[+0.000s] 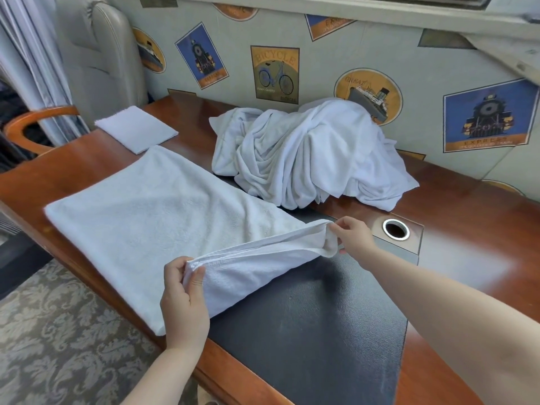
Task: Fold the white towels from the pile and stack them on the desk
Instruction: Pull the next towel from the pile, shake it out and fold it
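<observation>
Your wooden desk [455,200] runs across the whole view, with a dark inset mat [315,317] under your forearms. On it, the largest thing is the towel [152,217] you are working on: it lies spread flat over the desk's left part, its near-right edge lifted off the mat. Behind it, against the wall, sits the pile [309,153] of crumpled white towels, heaped up and spilling toward the mat (it touches or slightly overlaps the mat's far edge). Further left, near the desk's far corner, one folded towel [136,128] lies flat, just beside the spread towel's far end.

The wall is papered with train, ship and bicycle prints [274,74]. A padded chair [96,48] with a wooden arm stands at the desk's left end.

Your left hand [184,299] pinches the near corner of the raised edge, thumb and curled fingers clamped on the cloth. Your right hand [355,239] pinches the other end of that edge, fingers closed on the bunched corner. Just right of it, a round metal-ringed hole [396,229] is set in the desk.
</observation>
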Tool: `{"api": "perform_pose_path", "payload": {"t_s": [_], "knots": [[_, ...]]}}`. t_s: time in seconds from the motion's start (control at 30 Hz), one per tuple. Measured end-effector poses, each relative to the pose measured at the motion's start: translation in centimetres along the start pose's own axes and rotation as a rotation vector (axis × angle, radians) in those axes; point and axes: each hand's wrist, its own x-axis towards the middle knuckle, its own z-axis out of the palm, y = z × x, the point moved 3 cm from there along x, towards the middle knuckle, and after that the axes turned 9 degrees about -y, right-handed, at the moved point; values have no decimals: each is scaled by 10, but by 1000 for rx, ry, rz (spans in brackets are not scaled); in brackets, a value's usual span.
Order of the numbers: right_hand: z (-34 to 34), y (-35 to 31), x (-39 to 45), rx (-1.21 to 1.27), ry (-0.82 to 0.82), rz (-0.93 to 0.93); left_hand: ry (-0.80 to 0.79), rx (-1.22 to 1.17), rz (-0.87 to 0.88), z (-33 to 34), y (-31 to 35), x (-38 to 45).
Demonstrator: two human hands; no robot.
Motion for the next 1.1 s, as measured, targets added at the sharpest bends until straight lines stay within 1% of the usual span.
{"api": "perform_pose_path", "payload": {"t_s": [0.1, 0.17, 0.2, 0.27, 0.37, 0.47, 0.53, 0.7, 0.83, 0.9, 1.03, 1.1], "knots": [[1, 3, 3, 191, -59, 129, 1, 8, -5, 0, -1, 1], [-2, 5, 2, 274, -40, 186, -2, 11, -12, 0, -3, 1], [-3, 5, 2, 252, 8, 165, -4, 14, -14, 1, -4, 0], [-5, 3, -2, 109, 98, 36, -4, 19, -13, 2, -5, 1], [-1, 1, -12, -227, 136, -180, 9, 9, -16, 2, -5, 3], [0, 4, -19, -399, 161, -302, 19, 2, -14, 1, -6, 7], [-1, 7, -20, -434, 164, -334, 26, -5, -14, 1, -7, 9], [-6, 14, -21, -479, 167, -301, 37, -4, -19, 1, -9, 12], [-5, 17, -19, -519, 125, -328, 36, -2, -23, 2, -11, 12], [-2, 17, -17, -461, 125, -290, 37, -2, -28, 2, -11, 12], [9, 14, -15, -141, 132, -181, 40, -7, -41, 2, -13, 12], [12, 12, -14, -76, 145, -151, 45, -4, -40, 2, -14, 12]]}}
